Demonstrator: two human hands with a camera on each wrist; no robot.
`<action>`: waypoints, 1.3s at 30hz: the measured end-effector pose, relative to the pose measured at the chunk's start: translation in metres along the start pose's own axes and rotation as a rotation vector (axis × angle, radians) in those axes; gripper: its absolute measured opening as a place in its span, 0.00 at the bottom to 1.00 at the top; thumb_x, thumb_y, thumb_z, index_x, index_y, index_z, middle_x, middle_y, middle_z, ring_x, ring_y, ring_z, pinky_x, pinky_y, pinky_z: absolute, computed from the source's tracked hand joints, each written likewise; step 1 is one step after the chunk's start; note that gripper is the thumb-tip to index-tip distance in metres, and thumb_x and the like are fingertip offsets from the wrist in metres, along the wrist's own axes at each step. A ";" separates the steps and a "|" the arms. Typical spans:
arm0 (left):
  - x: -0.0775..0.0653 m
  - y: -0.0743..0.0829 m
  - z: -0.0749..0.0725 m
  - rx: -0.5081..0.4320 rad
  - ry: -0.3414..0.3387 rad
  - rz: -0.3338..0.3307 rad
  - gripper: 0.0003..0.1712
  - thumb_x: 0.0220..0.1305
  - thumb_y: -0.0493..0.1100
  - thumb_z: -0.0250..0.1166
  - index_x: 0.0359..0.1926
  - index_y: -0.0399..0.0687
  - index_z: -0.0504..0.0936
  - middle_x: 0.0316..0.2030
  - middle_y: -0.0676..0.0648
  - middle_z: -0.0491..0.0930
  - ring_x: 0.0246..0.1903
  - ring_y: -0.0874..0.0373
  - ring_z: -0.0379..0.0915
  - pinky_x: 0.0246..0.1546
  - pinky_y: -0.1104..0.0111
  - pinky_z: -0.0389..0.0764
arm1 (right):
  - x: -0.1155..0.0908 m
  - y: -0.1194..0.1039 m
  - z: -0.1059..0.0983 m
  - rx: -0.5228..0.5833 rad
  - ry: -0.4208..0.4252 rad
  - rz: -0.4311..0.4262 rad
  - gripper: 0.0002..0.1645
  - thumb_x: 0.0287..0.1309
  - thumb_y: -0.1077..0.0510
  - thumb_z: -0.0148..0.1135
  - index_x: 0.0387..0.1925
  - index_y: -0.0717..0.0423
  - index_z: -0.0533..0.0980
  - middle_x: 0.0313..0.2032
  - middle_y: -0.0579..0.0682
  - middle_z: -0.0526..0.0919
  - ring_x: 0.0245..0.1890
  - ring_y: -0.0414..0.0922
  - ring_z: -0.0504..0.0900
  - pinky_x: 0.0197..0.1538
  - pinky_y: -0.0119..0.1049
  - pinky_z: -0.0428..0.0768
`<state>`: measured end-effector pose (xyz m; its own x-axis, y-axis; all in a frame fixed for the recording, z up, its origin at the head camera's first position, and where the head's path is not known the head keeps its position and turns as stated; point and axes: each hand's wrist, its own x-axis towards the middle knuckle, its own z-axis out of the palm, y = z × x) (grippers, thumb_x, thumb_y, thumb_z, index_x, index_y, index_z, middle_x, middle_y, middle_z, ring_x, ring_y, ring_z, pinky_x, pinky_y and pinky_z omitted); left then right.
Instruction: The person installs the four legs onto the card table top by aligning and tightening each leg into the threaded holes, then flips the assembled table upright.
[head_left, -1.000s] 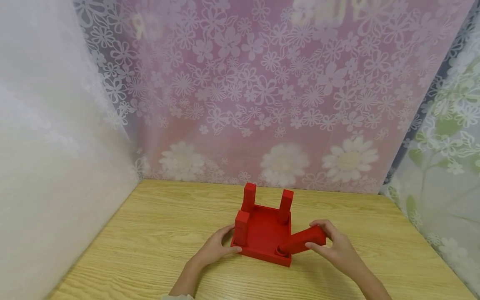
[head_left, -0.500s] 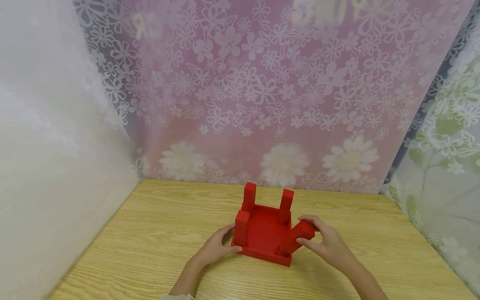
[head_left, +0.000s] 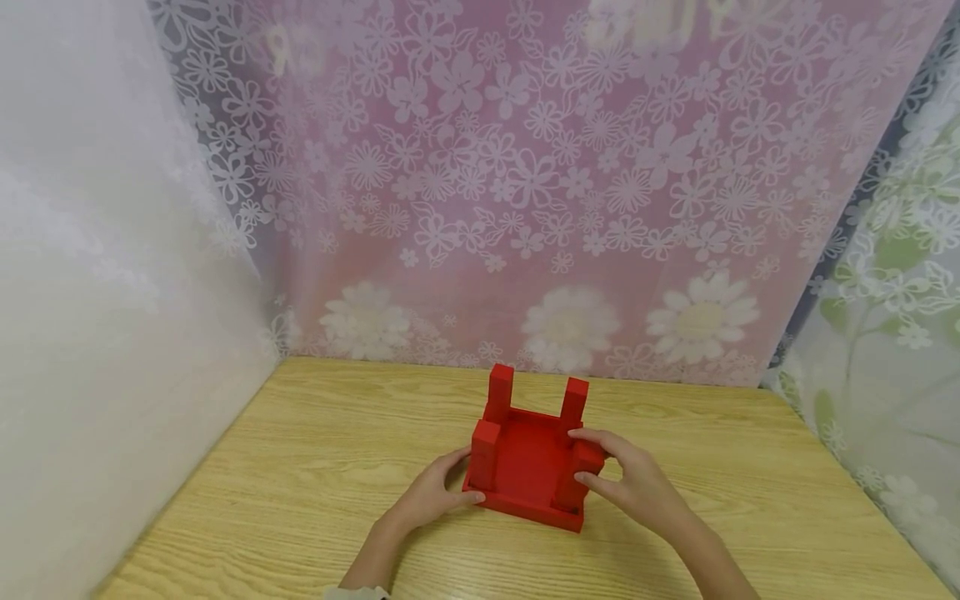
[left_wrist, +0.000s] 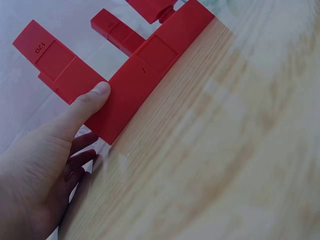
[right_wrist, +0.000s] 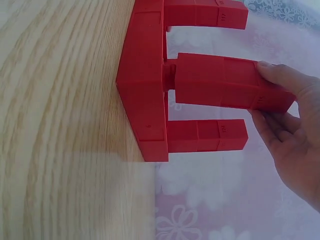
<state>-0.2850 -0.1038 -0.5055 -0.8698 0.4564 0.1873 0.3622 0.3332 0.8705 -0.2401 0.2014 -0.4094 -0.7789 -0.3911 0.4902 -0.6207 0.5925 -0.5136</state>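
Observation:
A red square base [head_left: 528,458] with a raised rim lies on the table, three red legs rising from its other corners, like a small upturned table. My left hand [head_left: 429,498] grips its near left corner, thumb on the front side, beside the near left leg [left_wrist: 60,60] marked 120. With thumb and fingers, my right hand [head_left: 637,482] holds the free end of a fourth leg [right_wrist: 220,81] at the near right corner. That leg stands nearly upright. In the right wrist view a narrow round stub [right_wrist: 170,74] shows between it and the base.
The wood-grain table [head_left: 300,475] stretches to both sides and in front of the base. A pink flowered curtain [head_left: 480,208] hangs along its back edge. Pale sheets hang at the left [head_left: 127,275] and right [head_left: 892,350].
My right hand has moved left and tipped the fourth leg from a low rightward slant to nearly upright over the near right corner. My left hand and the base have stayed put.

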 end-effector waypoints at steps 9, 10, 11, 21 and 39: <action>0.000 -0.001 0.000 0.003 0.004 -0.018 0.43 0.52 0.55 0.69 0.66 0.50 0.62 0.60 0.53 0.65 0.62 0.55 0.55 0.60 0.56 0.57 | 0.000 0.001 0.006 0.112 -0.008 0.002 0.27 0.55 0.59 0.64 0.58 0.47 0.71 0.52 0.45 0.75 0.51 0.43 0.72 0.48 0.42 0.75; -0.001 -0.001 0.000 0.003 0.003 -0.020 0.43 0.52 0.55 0.68 0.66 0.50 0.62 0.60 0.53 0.65 0.62 0.54 0.55 0.60 0.55 0.57 | 0.000 0.001 0.005 0.165 -0.014 -0.003 0.25 0.60 0.60 0.59 0.59 0.49 0.70 0.53 0.47 0.74 0.53 0.43 0.71 0.49 0.42 0.74; 0.000 -0.001 0.000 0.002 0.002 -0.021 0.43 0.52 0.55 0.68 0.66 0.50 0.62 0.60 0.53 0.65 0.62 0.55 0.55 0.60 0.55 0.57 | 0.000 0.001 0.005 0.225 -0.023 -0.007 0.23 0.64 0.62 0.53 0.60 0.51 0.69 0.55 0.49 0.73 0.54 0.43 0.69 0.51 0.41 0.72; 0.000 0.000 0.000 0.002 0.001 -0.013 0.43 0.52 0.55 0.68 0.66 0.51 0.62 0.60 0.54 0.65 0.62 0.55 0.55 0.60 0.55 0.57 | 0.001 0.014 0.004 0.625 -0.094 -0.055 0.25 0.64 0.72 0.34 0.60 0.66 0.66 0.54 0.63 0.72 0.59 0.46 0.67 0.58 0.29 0.62; 0.000 -0.001 0.000 0.007 0.005 -0.017 0.43 0.52 0.55 0.68 0.66 0.49 0.62 0.60 0.53 0.65 0.62 0.54 0.55 0.60 0.55 0.58 | 0.005 0.006 0.020 0.367 0.125 0.108 0.16 0.55 0.62 0.63 0.47 0.53 0.77 0.42 0.46 0.74 0.41 0.42 0.72 0.44 0.34 0.71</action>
<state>-0.2851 -0.1042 -0.5060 -0.8775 0.4468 0.1743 0.3494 0.3467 0.8705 -0.2493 0.1888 -0.4242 -0.8387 -0.2386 0.4896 -0.5441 0.3256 -0.7733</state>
